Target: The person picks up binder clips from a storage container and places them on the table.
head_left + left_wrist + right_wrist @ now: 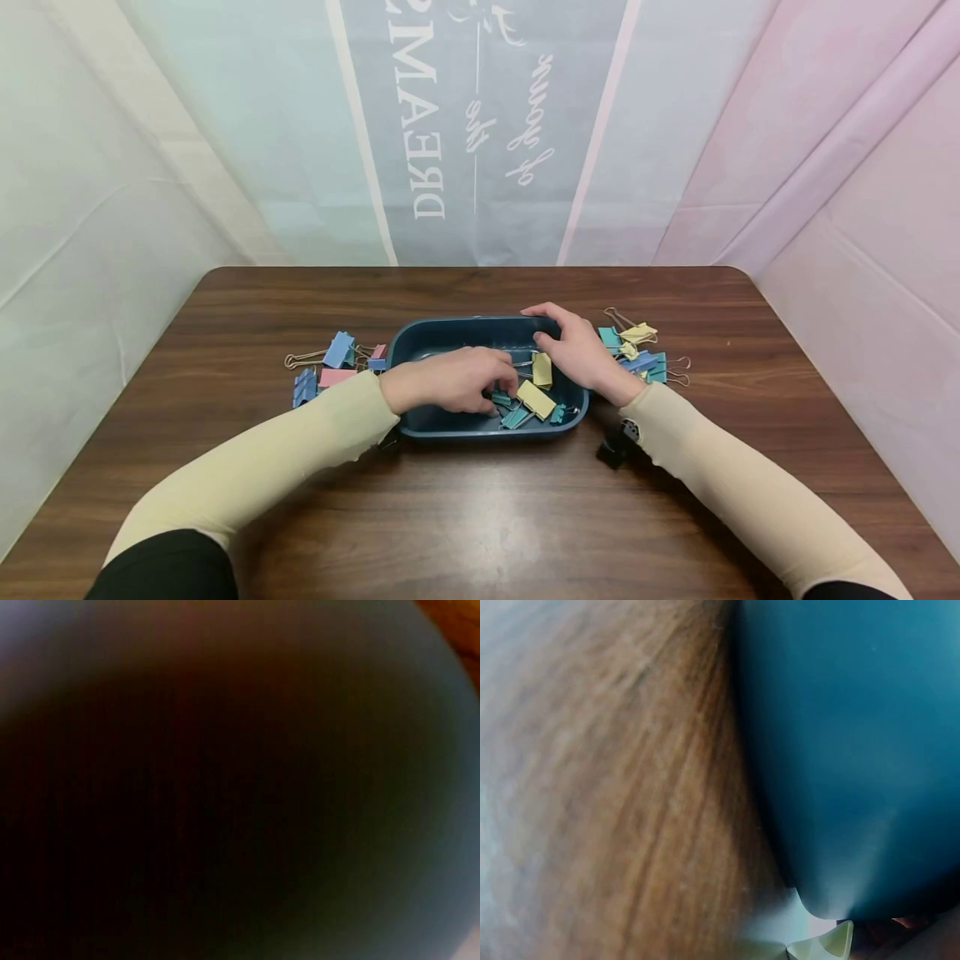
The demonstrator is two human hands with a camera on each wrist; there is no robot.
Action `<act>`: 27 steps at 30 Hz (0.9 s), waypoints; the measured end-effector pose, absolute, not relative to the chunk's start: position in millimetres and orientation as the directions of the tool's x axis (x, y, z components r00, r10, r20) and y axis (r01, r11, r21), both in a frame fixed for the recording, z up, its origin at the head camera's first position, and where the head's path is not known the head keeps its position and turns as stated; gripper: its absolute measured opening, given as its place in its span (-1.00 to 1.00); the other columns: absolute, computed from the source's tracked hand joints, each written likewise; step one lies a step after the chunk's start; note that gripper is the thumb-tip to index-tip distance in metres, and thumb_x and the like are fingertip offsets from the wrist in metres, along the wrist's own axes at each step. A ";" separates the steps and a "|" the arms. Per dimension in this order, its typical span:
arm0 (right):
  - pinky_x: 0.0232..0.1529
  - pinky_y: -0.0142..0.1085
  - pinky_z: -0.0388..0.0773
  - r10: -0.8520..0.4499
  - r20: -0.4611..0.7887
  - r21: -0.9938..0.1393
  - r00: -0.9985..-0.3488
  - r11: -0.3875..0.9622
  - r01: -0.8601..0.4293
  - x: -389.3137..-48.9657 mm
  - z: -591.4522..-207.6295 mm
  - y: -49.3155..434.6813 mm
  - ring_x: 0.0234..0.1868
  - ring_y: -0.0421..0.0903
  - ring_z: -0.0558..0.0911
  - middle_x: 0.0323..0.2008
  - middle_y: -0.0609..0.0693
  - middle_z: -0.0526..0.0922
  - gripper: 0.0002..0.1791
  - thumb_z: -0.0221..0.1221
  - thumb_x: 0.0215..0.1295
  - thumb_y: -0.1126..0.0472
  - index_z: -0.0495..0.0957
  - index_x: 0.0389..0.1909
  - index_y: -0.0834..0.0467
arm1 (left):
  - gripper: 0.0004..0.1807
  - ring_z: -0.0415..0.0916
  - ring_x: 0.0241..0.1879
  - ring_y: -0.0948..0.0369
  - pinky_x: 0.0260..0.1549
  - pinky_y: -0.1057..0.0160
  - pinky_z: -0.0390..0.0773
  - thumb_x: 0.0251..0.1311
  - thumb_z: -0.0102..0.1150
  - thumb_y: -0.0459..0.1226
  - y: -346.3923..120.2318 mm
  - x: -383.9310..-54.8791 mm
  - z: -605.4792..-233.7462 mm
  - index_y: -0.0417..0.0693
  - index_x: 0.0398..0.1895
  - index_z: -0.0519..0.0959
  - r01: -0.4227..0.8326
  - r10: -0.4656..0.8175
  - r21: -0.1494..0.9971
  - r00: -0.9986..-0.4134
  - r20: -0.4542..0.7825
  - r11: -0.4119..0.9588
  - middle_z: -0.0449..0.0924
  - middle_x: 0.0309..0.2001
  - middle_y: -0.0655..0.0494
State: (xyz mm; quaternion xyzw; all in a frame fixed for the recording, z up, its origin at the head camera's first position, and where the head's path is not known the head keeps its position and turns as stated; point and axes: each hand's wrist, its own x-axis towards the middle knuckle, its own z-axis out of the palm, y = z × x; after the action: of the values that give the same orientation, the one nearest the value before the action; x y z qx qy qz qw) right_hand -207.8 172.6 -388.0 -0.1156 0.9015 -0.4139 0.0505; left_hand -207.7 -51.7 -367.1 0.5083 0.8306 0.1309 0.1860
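A dark blue oblong tub (450, 435) stands mid-table with yellow binder clips (536, 400) and teal binder clips (514, 417) in its right half. My left hand (468, 379) reaches down into it, fingers bent toward the teal clips; whether they pinch one is hidden. At the tub's far right corner my right hand (581, 350) holds the rim, thumb on the inner side and fingers over the edge. The right wrist view shows the tub's outer wall (855, 750) up close. In the left wrist view almost everything is dark and blurred.
Left of the tub lies a group of blue and pink binder clips (339, 350), partly behind my left forearm. Right of it, teal, yellow and blue binder clips (637, 333) lie beside my right wrist. Brown wooden table (480, 517) surrounds the tub; fabric hangs behind.
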 end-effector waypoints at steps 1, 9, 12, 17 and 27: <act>-0.59 -0.20 0.31 -0.245 0.005 -0.759 -0.970 0.631 -0.163 -207.7 -387.3 172.4 -0.72 -0.03 0.27 0.22 0.03 0.50 -0.59 0.07 0.49 0.22 0.43 0.30 -0.10 | -0.74 0.46 -0.21 0.30 -0.16 0.35 0.50 0.20 0.40 -0.25 -51.9 -208.2 -367.3 0.05 -0.04 0.66 0.796 0.894 0.408 -0.413 -0.173 0.447 0.52 -0.13 0.21; -0.58 -0.21 0.32 -0.246 -0.002 -0.760 -0.969 0.631 -0.158 -206.1 -384.4 171.2 -0.71 -0.04 0.28 0.24 0.06 0.49 -0.58 0.07 0.49 0.23 0.42 0.32 -0.08 | -0.82 0.47 -0.28 0.32 -0.23 0.40 0.50 0.25 0.34 -0.30 -54.4 -208.7 -366.7 0.07 -0.11 0.66 0.773 0.892 0.447 -0.416 -0.178 0.450 0.55 -0.17 0.23; -0.57 -0.20 0.32 -0.245 -0.007 -0.759 -0.970 0.633 -0.154 -205.7 -384.9 171.4 -0.71 -0.04 0.28 0.25 0.05 0.48 -0.58 0.07 0.50 0.23 0.42 0.31 -0.08 | -0.82 0.47 -0.28 0.32 -0.24 0.40 0.50 0.25 0.33 -0.30 -55.6 -207.8 -366.8 0.09 -0.11 0.68 0.778 0.893 0.440 -0.413 -0.180 0.448 0.55 -0.18 0.23; -0.59 -0.20 0.31 -0.242 -0.007 -0.762 -0.970 0.629 -0.152 -206.9 -386.5 171.4 -0.73 -0.04 0.26 0.25 0.04 0.48 -0.58 0.06 0.50 0.23 0.42 0.31 -0.09 | -0.82 0.45 -0.30 0.31 -0.27 0.39 0.49 0.25 0.34 -0.29 -57.4 -207.0 -366.5 0.11 -0.11 0.71 0.798 0.898 0.411 -0.400 -0.184 0.440 0.52 -0.21 0.22; -0.54 -0.16 0.35 -0.239 -0.018 -0.764 -0.971 0.629 -0.141 -206.0 -386.9 169.6 -0.69 -0.01 0.32 0.26 0.04 0.47 -0.57 0.07 0.49 0.21 0.42 0.32 -0.10 | -0.87 0.51 -0.33 0.35 -0.28 0.37 0.54 0.25 0.32 -0.28 -80.8 -206.5 -351.5 0.02 -0.15 0.69 0.759 0.893 0.504 -0.445 -0.059 0.412 0.52 -0.22 0.21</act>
State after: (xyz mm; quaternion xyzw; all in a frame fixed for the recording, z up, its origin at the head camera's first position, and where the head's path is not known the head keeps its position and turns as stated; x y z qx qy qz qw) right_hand -206.0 169.6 -386.9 -0.1055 0.9007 -0.4174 0.0588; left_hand -206.5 -80.8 -351.5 0.5011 0.8245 0.2071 0.1617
